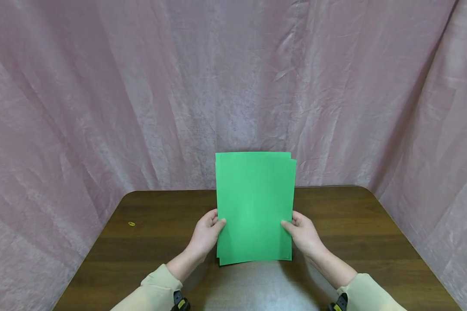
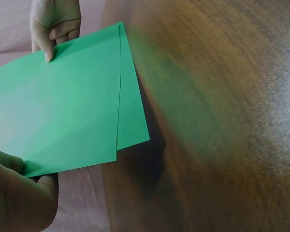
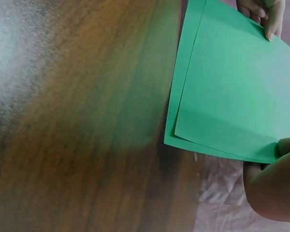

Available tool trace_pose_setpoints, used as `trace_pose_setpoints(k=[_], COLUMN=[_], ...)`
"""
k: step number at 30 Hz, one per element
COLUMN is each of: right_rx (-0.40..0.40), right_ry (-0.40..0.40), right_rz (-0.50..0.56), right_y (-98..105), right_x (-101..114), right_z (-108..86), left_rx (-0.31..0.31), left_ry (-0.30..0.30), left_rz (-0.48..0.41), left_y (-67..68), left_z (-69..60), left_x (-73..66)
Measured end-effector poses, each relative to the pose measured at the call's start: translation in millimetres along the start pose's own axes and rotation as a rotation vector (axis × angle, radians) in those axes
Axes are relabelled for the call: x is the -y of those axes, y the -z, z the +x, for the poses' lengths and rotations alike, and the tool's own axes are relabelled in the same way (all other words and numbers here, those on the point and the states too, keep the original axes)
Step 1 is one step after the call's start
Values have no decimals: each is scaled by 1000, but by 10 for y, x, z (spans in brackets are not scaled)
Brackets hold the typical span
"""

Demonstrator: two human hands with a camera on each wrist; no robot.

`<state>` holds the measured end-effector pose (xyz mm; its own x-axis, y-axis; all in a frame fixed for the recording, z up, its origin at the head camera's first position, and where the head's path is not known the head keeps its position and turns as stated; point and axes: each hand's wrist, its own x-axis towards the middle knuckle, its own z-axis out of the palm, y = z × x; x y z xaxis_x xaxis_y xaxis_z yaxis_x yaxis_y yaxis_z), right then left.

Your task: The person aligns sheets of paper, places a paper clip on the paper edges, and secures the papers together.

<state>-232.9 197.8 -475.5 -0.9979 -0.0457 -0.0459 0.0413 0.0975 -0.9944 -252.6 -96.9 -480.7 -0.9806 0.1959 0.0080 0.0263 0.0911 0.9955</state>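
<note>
Pale green cloth sleeves (image 1: 153, 290), cut off below, lead to the left hand (image 1: 204, 235), pinching the left edge of overlapping rectangular green paper sheets (image 1: 254, 207) held up between both hands, and the right hand (image 1: 305, 234), pinching their right edge. Behind the paper, fingers are partly hidden; the rear sheet shows only offset margins.

A head-worn camera looks forward and down over the table (image 1: 159, 250) toward pink curtains (image 1: 233, 86), set well back so both hands fall in frame. The left wrist camera peers close from beside the left hand (image 2: 24, 200), across green sheets (image 2: 72, 101) to the right hand (image 2: 57, 26); the right wrist camera faces the opposite way, about as near. Both wrist views share the sheets' lower edge, both hands and a stretch of table
</note>
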Motion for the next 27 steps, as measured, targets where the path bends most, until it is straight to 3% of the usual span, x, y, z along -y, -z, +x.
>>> trace_pose_setpoints(k=[13,21,27], right_rx=[-40,-116,-140], right_ry=[102,164,202], right_rz=[-58,-129,-66], right_y=[-42,-41,-61], right_x=[104,131,122], right_z=[66,123,168], left_rx=[-59,-90,-91], left_ry=[-72,-120,-136], left_rz=[2,21,-20], left_y=[-15,-37,-58], left_z=[90,132,144], left_x=[-148,-190,-220])
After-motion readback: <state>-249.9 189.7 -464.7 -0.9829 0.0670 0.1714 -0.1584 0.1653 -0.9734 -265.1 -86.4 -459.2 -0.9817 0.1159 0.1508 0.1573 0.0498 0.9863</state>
